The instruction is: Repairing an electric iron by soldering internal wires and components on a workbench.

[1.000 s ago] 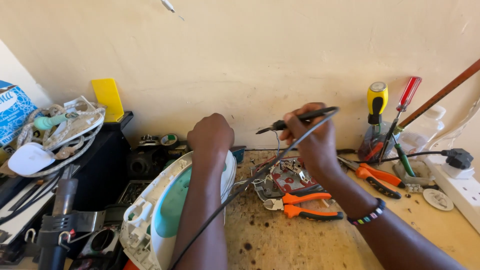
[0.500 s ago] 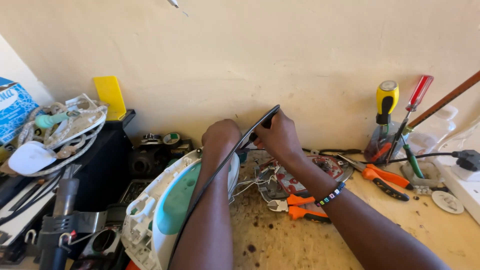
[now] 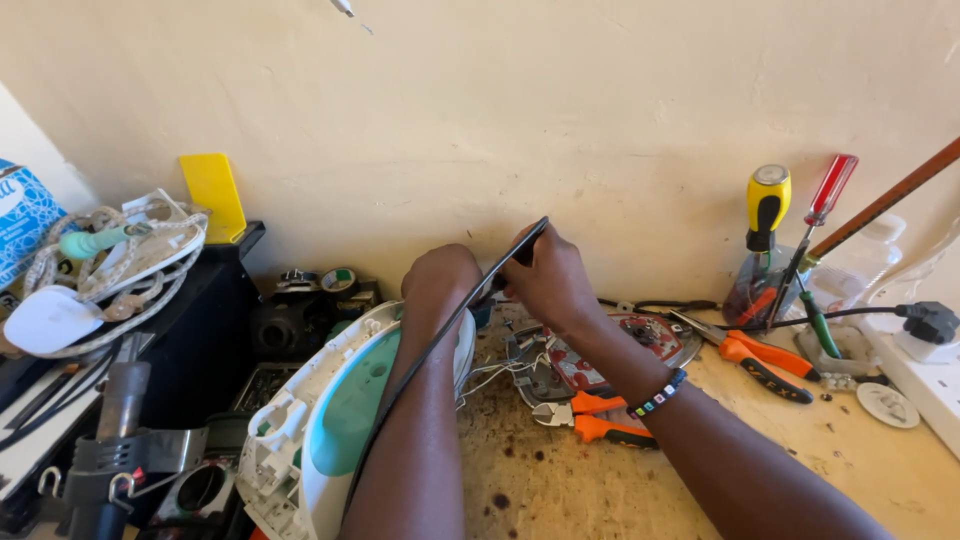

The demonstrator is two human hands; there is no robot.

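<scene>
Right hand (image 3: 548, 275) pinches a black soldering tool (image 3: 520, 245) at frame centre; left hand (image 3: 440, 280) — grip hidden — steadies the iron (image 3: 340, 430) beneath.

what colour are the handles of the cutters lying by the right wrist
Orange, on the side cutters under the right hand's forearm; head view.

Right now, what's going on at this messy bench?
A person is working on a white and teal clothes iron that lies opened up on the workbench. The left hand rests at the iron's far end, and the right hand holds a black pen-shaped tool whose cord runs down along the left arm. Beside them lie the iron's metal soleplate and orange-handled pliers. Screwdrivers stand by the wall.
</scene>
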